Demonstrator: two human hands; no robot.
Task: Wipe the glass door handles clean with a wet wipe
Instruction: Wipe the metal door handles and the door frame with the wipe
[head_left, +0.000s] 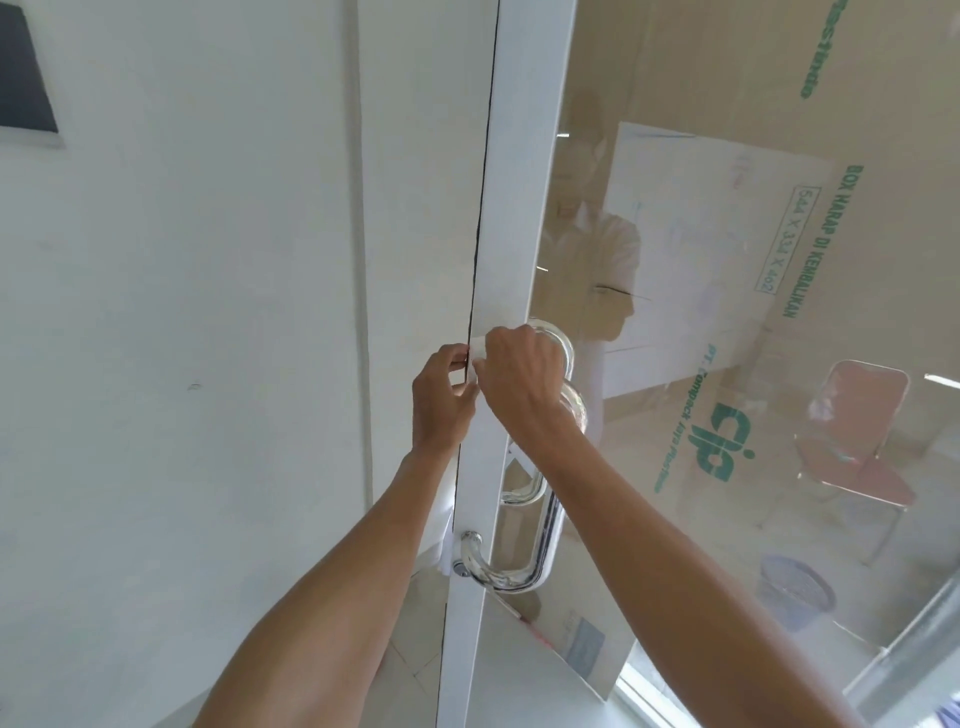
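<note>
Both hands are raised in front of the white door frame (511, 208), at the level of the handle's upper bend.

1. Left hand (441, 397): thumb and fingers pinch the left edge of the wet wipe (475, 358).
2. Right hand (519, 371): fingers are curled over the right side of the same wipe and grasp it. The hand covers the upper bend of the door handle (551, 519); contact between hand and handle cannot be determined.
3. Wet wipe: white, held as a short band between the 2 hands, lying against the frame just left of the handle's top.
4. Door handle: a chrome U-shaped pull bar, mounted upright on the frame edge beside the glass pane (675, 93). Its lower end curves back to the frame next to a lock cylinder (460, 569) (a second bar shows behind the glass).

Behind the pane: a cardboard sheet (831, 234) with green print, a pink chair (862, 395) and a blue basket (795, 584). A white wall (182, 312) lies left of the frame.
</note>
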